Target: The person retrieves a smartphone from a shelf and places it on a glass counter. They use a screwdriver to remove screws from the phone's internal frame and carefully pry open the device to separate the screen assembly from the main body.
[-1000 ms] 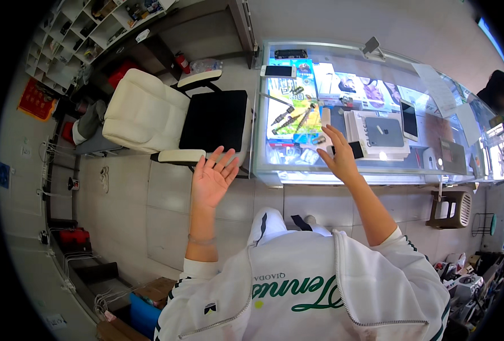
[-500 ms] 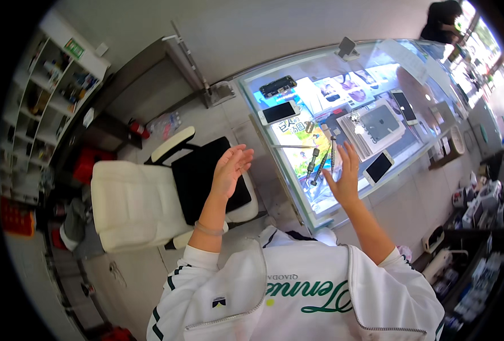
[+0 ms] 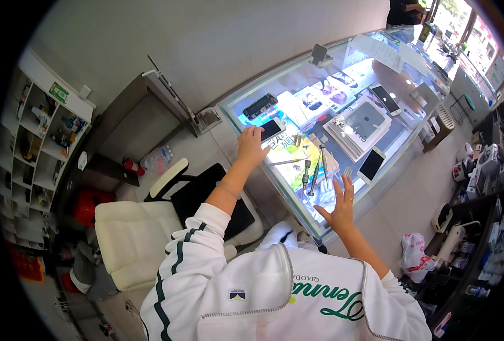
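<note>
My left hand (image 3: 253, 146) reaches over the counter's left edge to a white phone with a black screen (image 3: 272, 130). Its fingers are at the phone's near end and cover part of it, with the thumb apart; the phone lies flat. My right hand (image 3: 341, 210) hovers empty over the near edge, thumb and fingers spread. Just beyond it lie a screwdriver (image 3: 306, 175), slim metal tools (image 3: 316, 171) and a small clear piece (image 3: 347, 171). Another white phone (image 3: 371, 165) rests to the right of these. An opened phone body (image 3: 260, 106) lies farther back.
The lit glass counter (image 3: 229, 108) carries a stack of white tablets (image 3: 359, 128), another phone (image 3: 384, 99) and a small stand (image 3: 320, 55). A cream chair (image 3: 129, 241) stands left, beside shelves (image 3: 41, 131). A plastic bag (image 3: 416, 253) sits at the right. Another person (image 3: 404, 12) is far back.
My left hand has moved forward from above the chair to the white phone. My right hand stays raised and spread, nearer the counter's front corner. The whole view has shifted.
</note>
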{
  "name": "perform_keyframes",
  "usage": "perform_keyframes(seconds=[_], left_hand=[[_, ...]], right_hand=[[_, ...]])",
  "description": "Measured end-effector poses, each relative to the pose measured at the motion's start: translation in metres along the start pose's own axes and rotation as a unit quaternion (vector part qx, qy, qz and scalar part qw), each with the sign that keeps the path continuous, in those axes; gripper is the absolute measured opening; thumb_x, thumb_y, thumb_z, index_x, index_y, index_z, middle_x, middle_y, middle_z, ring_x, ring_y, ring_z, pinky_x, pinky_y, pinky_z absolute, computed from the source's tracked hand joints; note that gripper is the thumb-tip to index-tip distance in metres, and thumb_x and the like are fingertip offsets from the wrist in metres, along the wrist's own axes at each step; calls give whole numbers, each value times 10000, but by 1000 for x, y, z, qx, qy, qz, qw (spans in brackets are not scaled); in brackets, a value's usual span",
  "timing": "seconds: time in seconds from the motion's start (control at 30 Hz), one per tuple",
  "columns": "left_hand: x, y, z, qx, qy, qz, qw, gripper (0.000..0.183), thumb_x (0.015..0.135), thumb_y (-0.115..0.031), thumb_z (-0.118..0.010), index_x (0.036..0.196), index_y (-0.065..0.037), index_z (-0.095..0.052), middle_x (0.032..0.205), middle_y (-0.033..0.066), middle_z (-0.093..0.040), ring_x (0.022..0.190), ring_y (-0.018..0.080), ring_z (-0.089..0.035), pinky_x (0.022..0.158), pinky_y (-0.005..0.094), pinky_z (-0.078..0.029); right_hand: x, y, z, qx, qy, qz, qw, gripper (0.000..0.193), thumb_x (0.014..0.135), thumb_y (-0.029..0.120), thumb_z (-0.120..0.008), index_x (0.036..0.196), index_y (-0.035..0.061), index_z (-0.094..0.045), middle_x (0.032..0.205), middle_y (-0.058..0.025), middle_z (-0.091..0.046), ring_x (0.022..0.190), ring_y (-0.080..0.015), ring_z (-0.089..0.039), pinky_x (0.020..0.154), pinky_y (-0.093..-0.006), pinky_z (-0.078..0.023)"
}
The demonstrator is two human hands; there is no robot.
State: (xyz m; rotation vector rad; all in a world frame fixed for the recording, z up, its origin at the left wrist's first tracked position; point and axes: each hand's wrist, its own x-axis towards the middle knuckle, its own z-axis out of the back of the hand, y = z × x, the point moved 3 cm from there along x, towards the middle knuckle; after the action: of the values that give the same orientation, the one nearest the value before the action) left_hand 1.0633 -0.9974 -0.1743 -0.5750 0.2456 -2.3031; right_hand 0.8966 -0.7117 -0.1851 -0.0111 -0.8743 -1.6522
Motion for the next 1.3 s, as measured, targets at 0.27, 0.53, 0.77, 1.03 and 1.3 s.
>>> perform_keyframes(seconds=[0.27,0.53,0.77,1.03,1.3], left_hand=[[47,18,-7,17,137,20,990,665,693,-288,-761,1228,-55,-444,1103,192,-554,1005,365,-561,825,435,-484],[66,4,1,8,228,-69,971,750,659,-421,-778,1241,-68,-462,1033,159,-566,973,338,-573,763,439,-509],[151,61,14,-21,214,-117,970,801,645,-461,-799,1239,-20,-490,1060,171,-562,1025,337,-521,857,417,-457],[152,79,-14,-31,250,-120,960,901,628,-364,-815,1340,-52,-360,1157,180,-467,1091,352,-484,812,442,-496],[170,104,-16,-40,205,-57,976,790,667,-243,-752,1351,-123,-375,1143,156,-507,1052,355,-518,842,452,-482]], right_hand=[[6,1,-1,14,-18,-61,998,906,632,247,-846,1366,56,-350,1464,-231,-240,1369,-427,-207,1095,-516,-228],[3,-2,4,-55,-90,-171,980,942,581,263,-869,1363,66,-382,1462,-233,-261,1349,-415,-273,1087,-486,-268],[59,51,-15,-157,-154,-222,950,877,666,303,-818,1374,61,-361,1456,-236,-281,1317,-420,-329,1064,-487,-295],[122,81,-66,-127,-97,-189,969,899,584,265,-871,1334,78,-412,1424,-229,-296,1299,-419,-339,1049,-495,-322],[134,63,-64,-77,-83,-162,980,855,614,279,-859,1325,83,-428,1403,-229,-319,1276,-425,-356,1049,-497,-321]])
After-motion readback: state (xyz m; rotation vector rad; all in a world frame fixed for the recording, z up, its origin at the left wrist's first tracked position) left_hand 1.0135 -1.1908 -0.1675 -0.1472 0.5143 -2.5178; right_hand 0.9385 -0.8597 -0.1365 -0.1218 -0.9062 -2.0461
